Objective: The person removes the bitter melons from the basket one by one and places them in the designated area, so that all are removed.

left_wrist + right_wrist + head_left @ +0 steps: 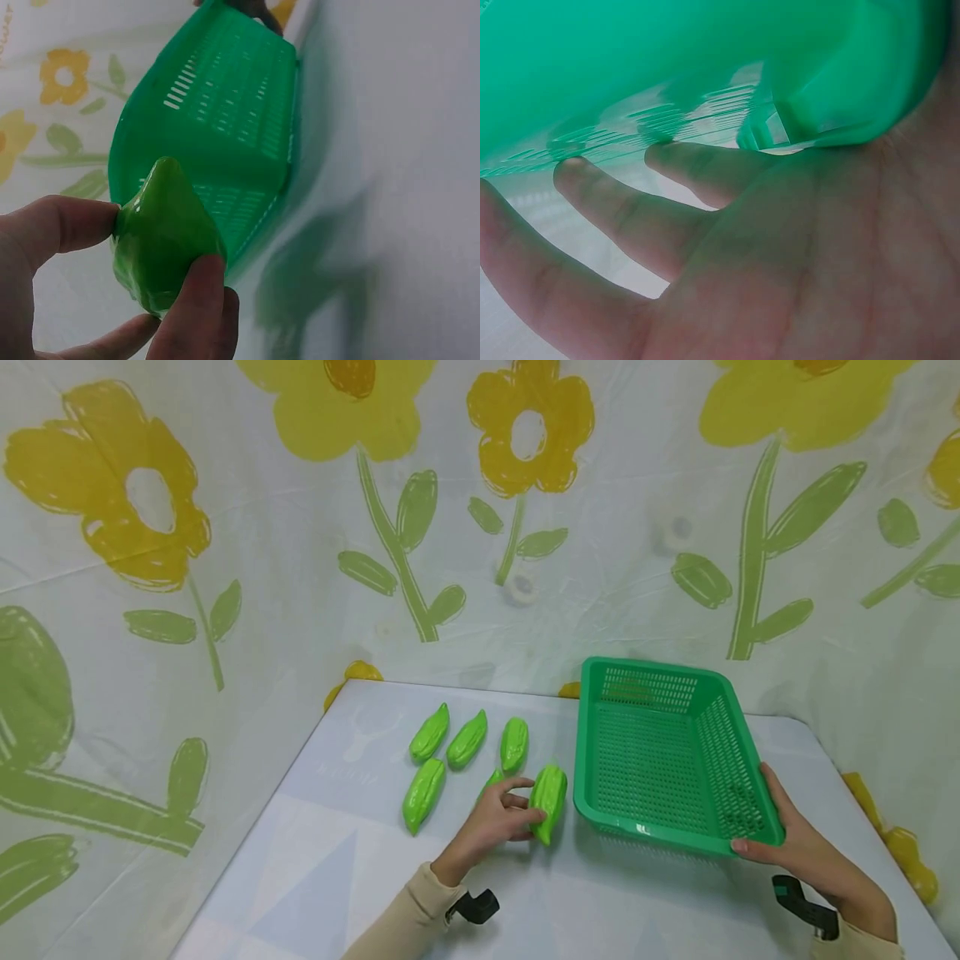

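Observation:
My left hand pinches a bright green, ridged bitter melon between thumb and fingers, just left of the green plastic basket. In the left wrist view, the melon's pointed tip faces the basket. At the basket's near right corner my right hand grips it, thumb over the rim and fingers along the outer side. Up close, the right wrist view has the fingers against its slotted wall. The basket holds nothing and its near side looks raised off the table, with a shadow beneath.
Several more bitter melons lie left of the basket, among them one at the back left and one in front. Another is partly hidden behind my left hand. A flower-printed curtain stands behind the pale table.

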Motion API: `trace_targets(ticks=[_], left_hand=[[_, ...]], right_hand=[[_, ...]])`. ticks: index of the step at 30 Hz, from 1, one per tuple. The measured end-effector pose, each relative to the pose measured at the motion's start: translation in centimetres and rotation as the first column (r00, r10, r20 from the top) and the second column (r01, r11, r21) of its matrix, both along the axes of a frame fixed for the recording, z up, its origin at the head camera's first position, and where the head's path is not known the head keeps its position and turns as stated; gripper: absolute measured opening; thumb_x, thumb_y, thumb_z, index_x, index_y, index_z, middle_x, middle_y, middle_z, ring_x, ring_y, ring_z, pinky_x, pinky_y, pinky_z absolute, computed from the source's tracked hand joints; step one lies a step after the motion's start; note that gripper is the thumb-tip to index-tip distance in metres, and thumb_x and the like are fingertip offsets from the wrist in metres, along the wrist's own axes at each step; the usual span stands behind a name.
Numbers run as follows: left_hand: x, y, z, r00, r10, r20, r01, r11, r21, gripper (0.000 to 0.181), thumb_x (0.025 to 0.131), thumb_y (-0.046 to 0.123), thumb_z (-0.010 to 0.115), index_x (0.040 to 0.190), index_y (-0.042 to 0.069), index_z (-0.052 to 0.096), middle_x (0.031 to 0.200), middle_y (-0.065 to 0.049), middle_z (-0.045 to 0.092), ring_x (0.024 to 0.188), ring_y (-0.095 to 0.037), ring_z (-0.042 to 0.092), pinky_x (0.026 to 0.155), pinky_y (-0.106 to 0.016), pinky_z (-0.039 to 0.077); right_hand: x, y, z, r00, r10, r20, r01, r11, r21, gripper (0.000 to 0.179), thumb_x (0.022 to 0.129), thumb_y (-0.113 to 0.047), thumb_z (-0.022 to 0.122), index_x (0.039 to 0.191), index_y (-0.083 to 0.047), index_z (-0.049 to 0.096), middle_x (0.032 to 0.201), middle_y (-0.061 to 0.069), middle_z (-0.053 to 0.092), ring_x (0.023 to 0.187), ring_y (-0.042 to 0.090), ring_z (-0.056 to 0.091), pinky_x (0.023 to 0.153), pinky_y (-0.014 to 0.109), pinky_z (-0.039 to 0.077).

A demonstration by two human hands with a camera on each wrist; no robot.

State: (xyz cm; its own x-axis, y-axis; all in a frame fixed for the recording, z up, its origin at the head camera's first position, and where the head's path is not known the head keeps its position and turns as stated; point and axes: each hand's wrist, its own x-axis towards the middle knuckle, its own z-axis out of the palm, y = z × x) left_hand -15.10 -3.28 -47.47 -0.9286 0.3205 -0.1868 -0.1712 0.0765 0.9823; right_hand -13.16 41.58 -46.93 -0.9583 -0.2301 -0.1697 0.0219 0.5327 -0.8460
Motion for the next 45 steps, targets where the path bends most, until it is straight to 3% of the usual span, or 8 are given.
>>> trace_targets(ticks=[11, 19, 25, 39, 45], left_hand=[[0.5, 0.6, -1.1, 0.998, 0.001, -0.067, -0.008, 0.995, -0.101, 0.06, 0.088, 0.015, 0.079, 0.142, 0.003, 0.057, 0.111, -0.016, 0.068, 0.094, -0.02, 0.072, 0.075, -0.035, 0.066], [0.8, 1.1, -1.7, 0.992, -0.007, -0.127, -0.02, 0.978, -0.207, 0.061, 0.086, 0.017, 0.078, 0.141, 0.003, 0.057, 0.11, -0.016, 0.071, 0.097, -0.022, 0.073, 0.074, -0.033, 0.065], [0.9, 1.3, -2.0, 0.985, -0.017, -0.172, -0.031, 0.961, -0.274, 0.063, 0.083, 0.02, 0.078, 0.14, 0.003, 0.058, 0.108, -0.014, 0.073, 0.092, -0.016, 0.072, 0.071, -0.026, 0.062], [1.4, 1.5, -1.8, 0.974, -0.029, -0.226, -0.056, 0.931, -0.36, 0.064, 0.084, 0.024, 0.075, 0.142, 0.004, 0.057, 0.106, -0.01, 0.073, 0.091, -0.013, 0.068, 0.075, -0.025, 0.057], [1.6, 1.6, -1.8, 0.966, -0.042, -0.256, -0.066, 0.915, -0.398, 0.063, 0.085, 0.024, 0.075, 0.142, 0.003, 0.057, 0.105, -0.008, 0.073, 0.088, -0.01, 0.066, 0.072, -0.024, 0.056]], right_hand=[[-0.2, 0.1, 0.3, 1.0, 0.001, 0.004, -0.001, 1.0, 0.029, 0.117, 0.099, -0.028, 0.064, 0.155, -0.032, -0.038, 0.165, 0.033, -0.028, 0.142, 0.064, 0.0, 0.104, 0.088, 0.018], [-0.1, 0.0, 0.5, 1.0, 0.007, -0.013, -0.006, 1.0, 0.025, 0.116, 0.099, -0.029, 0.064, 0.155, -0.033, -0.038, 0.165, 0.032, -0.029, 0.144, 0.064, -0.004, 0.103, 0.089, 0.017], [-0.1, 0.0, 0.4, 0.999, 0.015, -0.031, -0.014, 1.0, 0.018, 0.115, 0.099, -0.03, 0.063, 0.156, -0.034, -0.036, 0.165, 0.032, -0.028, 0.143, 0.064, -0.004, 0.103, 0.09, 0.016], [-0.1, 0.0, 0.3, 1.0, 0.017, -0.025, -0.017, 1.0, 0.004, 0.114, 0.099, -0.027, 0.064, 0.155, -0.041, -0.035, 0.166, 0.029, -0.027, 0.143, 0.062, -0.002, 0.103, 0.087, 0.018], [0.1, -0.1, 0.3, 0.999, 0.017, -0.032, -0.017, 1.0, 0.006, 0.115, 0.099, -0.028, 0.064, 0.156, -0.035, -0.035, 0.165, 0.032, -0.027, 0.144, 0.063, -0.005, 0.104, 0.089, 0.015]])
